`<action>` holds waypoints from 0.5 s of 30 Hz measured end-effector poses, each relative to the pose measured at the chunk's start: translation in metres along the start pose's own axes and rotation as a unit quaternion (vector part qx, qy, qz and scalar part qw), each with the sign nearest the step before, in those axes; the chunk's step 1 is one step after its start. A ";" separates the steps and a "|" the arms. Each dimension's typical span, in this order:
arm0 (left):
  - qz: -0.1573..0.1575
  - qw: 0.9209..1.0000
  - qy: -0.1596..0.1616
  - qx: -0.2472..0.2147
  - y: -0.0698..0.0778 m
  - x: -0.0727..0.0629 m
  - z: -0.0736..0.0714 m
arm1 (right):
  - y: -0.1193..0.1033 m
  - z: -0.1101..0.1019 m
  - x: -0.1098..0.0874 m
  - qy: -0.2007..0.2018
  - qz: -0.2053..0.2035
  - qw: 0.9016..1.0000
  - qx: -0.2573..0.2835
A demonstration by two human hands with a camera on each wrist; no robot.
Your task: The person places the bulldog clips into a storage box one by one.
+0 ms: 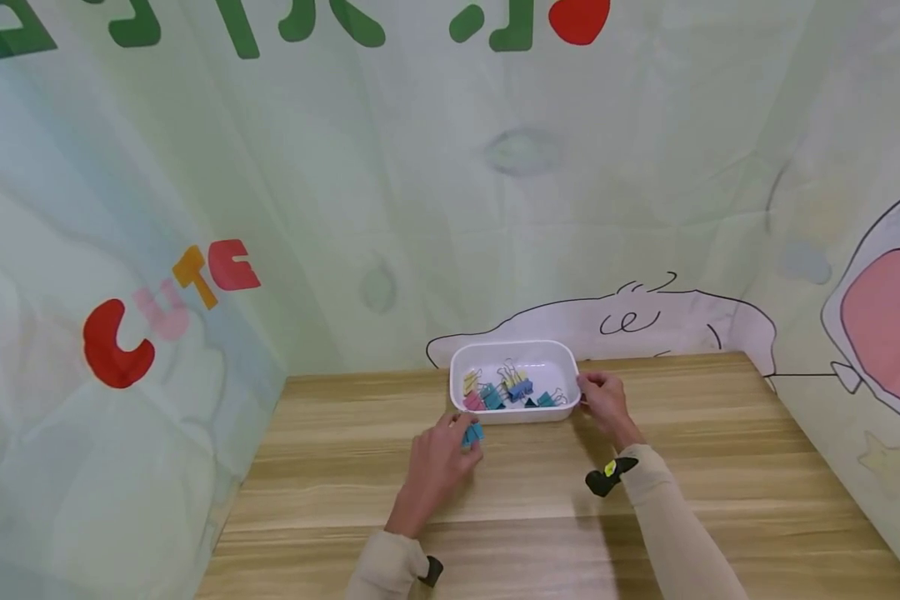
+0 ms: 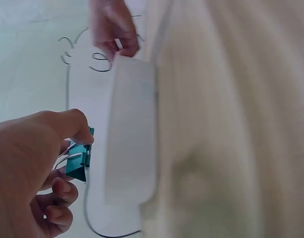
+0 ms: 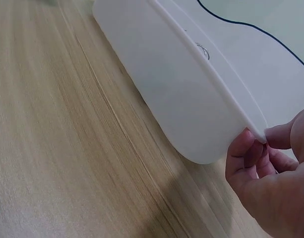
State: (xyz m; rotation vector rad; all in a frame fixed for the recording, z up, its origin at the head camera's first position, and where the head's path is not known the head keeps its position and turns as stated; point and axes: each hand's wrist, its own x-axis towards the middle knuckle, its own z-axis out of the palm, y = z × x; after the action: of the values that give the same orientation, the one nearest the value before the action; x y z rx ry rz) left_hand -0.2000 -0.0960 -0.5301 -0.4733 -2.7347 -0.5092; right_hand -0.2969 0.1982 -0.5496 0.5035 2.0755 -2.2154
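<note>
My left hand (image 1: 437,460) pinches a teal binder clip (image 2: 78,161) between thumb and fingers, with its wire handles toward the palm. In the head view, this hand is just in front of the near left corner of a white plastic container (image 1: 525,416). My right hand (image 1: 606,404) grips the container's rim at its right end, thumb above and fingers curled below, as the right wrist view shows. Inside the container lie several binder clips: a pink one (image 1: 474,402), teal ones (image 1: 492,397), a blue one (image 1: 521,389) and yellow ones toward the back.
The container stands at the back of a wood-grain table (image 1: 525,500), close to a printed cloth backdrop (image 1: 420,208). Dark straps with small devices (image 1: 607,477) sit at both wrists, over beige sleeves.
</note>
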 end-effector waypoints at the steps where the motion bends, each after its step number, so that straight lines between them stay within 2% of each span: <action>1: 0.003 1.000 0.003 -0.001 0.000 0.005 -0.003 | 0.000 0.000 -0.001 0.000 -0.001 1.000 -0.001; 7: 0.019 0.999 0.024 0.013 -0.001 0.036 -0.011 | -0.002 -0.002 -0.004 0.000 0.002 1.000 -0.014; 15: 0.002 1.000 0.008 -0.009 0.008 0.071 -0.005 | 0.001 -0.001 0.001 0.000 0.005 1.000 -0.017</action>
State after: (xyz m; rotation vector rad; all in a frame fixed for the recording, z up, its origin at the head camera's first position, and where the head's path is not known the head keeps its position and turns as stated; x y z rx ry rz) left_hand -0.2589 -0.0724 -0.4975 -0.4767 -2.7156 -0.5353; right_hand -0.2969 0.1991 -0.5509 0.5103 2.1018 -2.1698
